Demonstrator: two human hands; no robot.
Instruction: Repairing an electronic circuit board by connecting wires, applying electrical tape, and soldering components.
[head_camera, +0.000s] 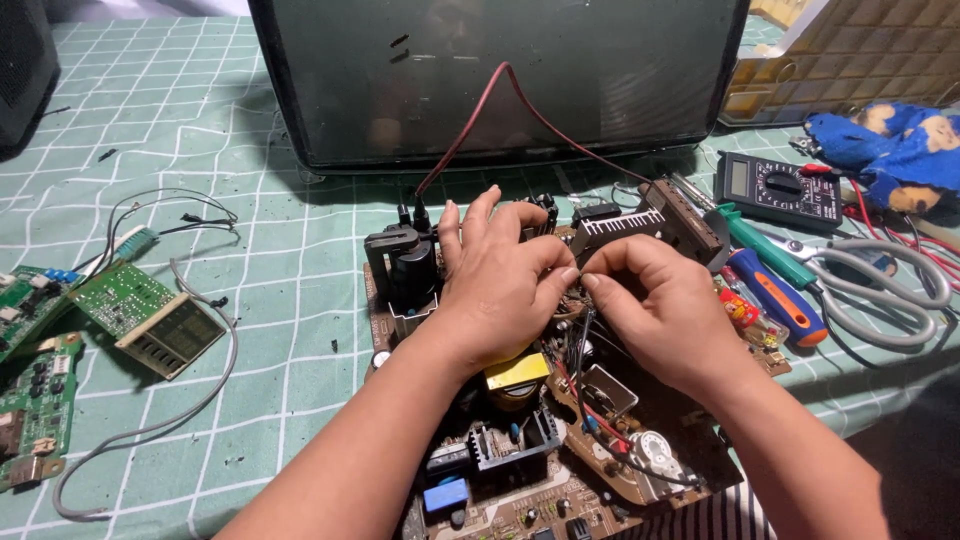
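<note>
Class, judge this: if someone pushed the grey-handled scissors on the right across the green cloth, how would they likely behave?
The scissors look rigid metal, so probably stiff. Lying flat, they would likely slide, not roll. The checked cloth may drag on them.

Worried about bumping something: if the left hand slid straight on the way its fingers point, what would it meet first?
The left hand points up and right, toward the right hand. Their fingertips nearly touch over the circuit board, so it would likely meet the right hand's fingertips first; beyond them sits the finned heat sink. Depth is unclear.

Table covered with a green cloth (250, 300) bearing a white grid pattern, speckled with dark debris. Light even. A pale lattice crate (860, 55) stands at far right.
</note>
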